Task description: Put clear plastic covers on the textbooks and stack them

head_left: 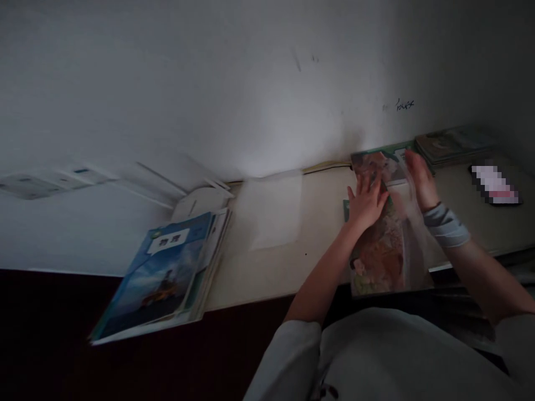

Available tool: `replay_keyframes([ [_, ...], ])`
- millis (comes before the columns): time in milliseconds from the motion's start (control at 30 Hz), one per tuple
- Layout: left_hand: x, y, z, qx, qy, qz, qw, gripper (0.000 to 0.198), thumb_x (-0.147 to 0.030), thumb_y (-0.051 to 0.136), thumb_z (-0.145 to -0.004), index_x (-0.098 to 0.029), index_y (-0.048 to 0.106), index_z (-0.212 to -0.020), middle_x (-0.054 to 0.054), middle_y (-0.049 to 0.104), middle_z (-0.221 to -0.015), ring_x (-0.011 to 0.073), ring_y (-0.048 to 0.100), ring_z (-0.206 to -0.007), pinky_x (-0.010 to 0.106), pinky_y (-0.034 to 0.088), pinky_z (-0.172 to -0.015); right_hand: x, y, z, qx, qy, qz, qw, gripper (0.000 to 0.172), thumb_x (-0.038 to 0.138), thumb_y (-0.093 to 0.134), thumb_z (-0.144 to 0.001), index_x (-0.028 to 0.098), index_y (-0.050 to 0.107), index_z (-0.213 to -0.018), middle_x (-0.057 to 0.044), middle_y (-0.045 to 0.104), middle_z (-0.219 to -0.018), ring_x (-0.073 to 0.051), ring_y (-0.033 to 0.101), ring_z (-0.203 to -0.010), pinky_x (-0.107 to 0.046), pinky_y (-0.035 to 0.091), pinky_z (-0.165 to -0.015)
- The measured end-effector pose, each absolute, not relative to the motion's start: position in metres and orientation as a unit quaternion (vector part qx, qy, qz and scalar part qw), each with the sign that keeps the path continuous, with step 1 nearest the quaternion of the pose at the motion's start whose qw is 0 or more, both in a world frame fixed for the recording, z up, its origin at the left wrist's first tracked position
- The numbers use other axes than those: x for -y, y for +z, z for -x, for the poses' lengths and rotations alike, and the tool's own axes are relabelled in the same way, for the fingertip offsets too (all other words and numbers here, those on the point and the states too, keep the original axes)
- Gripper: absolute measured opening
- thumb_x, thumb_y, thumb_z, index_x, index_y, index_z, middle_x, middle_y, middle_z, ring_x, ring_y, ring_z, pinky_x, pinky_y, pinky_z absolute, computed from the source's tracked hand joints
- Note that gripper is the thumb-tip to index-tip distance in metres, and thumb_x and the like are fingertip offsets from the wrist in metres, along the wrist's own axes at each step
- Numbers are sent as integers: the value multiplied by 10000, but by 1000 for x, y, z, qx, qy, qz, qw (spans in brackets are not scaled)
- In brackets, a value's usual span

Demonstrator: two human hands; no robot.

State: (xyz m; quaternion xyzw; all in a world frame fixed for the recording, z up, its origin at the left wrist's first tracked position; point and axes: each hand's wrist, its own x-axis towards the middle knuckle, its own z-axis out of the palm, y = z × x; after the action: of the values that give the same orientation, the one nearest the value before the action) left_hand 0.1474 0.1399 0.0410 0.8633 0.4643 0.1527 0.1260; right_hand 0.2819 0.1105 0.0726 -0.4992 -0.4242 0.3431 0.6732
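Note:
A book [378, 253] with a colourful illustrated cover lies in front of me at the desk's near edge. Pale, see-through sheet [413, 239], apparently a plastic cover, runs along its right side. My left hand [368, 201] rests flat on the upper part of the book, fingers spread. At the right edge of the sheet is my right hand [423, 181], on its side with the fingers stretched out; whether it pinches the sheet cannot be made out. Another book with a green edge [390, 149] shows beneath.
On the desk's left end lies a stack of books topped by a blue textbook [167, 273], overhanging the front edge. More books [455, 146] lie at the back right, near a phone [495, 184]. A white wall [267, 83] rises behind the desk [267, 273].

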Motion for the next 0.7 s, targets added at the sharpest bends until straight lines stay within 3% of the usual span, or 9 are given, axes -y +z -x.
replay_keyframes([
  [67, -131, 39, -153, -434, 105, -887, 118, 597, -500, 237, -966, -245, 235, -1505, 81, 184, -1589, 330, 143, -1456, 629, 161, -1127, -88, 84, -300, 558, 232, 523, 601, 308, 460, 611, -801, 299, 664, -1059, -1, 594, -1280, -258, 389, -1351, -497, 212, -1172],
  [133, -129, 36, -152, -425, 86, -894, 113, 600, -491, 230, -966, -234, 226, -1509, 95, 196, -1584, 338, 171, -1449, 635, 179, -1119, -69, 84, -309, 687, 212, 528, 452, 281, 349, 724, -722, 290, 697, -995, -20, 634, -1239, -315, 436, -1313, -577, 77, -1176],
  [200, -133, 31, -144, -425, 90, -896, 95, 604, -501, 226, -963, -247, 216, -1511, 86, 189, -1586, 334, 167, -1451, 636, 167, -1120, -56, 74, -314, 746, 238, 531, 324, 316, 283, 787, -651, 288, 708, -957, -32, 657, -1213, -358, 480, -1270, -645, 15, -1147],
  [267, -139, 24, -131, -436, 90, -892, 81, 625, -545, 224, -951, -255, 241, -1505, 82, 201, -1583, 338, 153, -1453, 643, 141, -1121, -50, 60, -319, 744, 241, 555, 283, 377, 272, 826, -595, 280, 708, -953, -49, 641, -1246, -395, 453, -1288, -690, 6, -1120],
  [400, -145, 3, -109, -480, 41, -870, 108, 689, -594, 217, -933, -222, 217, -1513, 112, 238, -1567, 354, 159, -1448, 661, 141, -1107, -57, 48, -325, 668, 237, 588, 390, 467, 357, 880, -516, 265, 705, -939, -73, 522, -1394, -411, 286, -1392, -659, 150, -1134],
  [500, -147, -3, -102, -502, 67, -853, 129, 684, -595, 248, -930, -233, 222, -1510, 100, 215, -1575, 340, 144, -1455, 649, 133, -1113, -65, 56, -326, 587, 303, 561, 499, 473, 396, 861, -539, 283, 689, -965, -61, 560, -1351, -341, 417, -1331, -544, 397, -1058],
  [600, -157, 2, -99, -517, 157, -823, 176, 596, -505, 268, -955, -224, 303, -1480, 104, 307, -1544, 296, 220, -1442, 578, 174, -1138, -69, 62, -331, 498, 372, 539, 568, 404, 454, 703, -734, 311, 617, -1102, -25, 691, -1092, -213, 673, -955, -422, 569, -781],
  [700, -170, 8, -100, -479, 280, -789, 264, 517, -422, 302, -960, -177, 461, -1386, 123, 482, -1432, 248, 395, -1357, 442, 281, -1134, -76, 53, -332, 423, 412, 533, 605, 241, 414, 605, -822, 253, 634, -1000, -12, 714, -838, -152, 667, -669, -320, 556, -601],
])
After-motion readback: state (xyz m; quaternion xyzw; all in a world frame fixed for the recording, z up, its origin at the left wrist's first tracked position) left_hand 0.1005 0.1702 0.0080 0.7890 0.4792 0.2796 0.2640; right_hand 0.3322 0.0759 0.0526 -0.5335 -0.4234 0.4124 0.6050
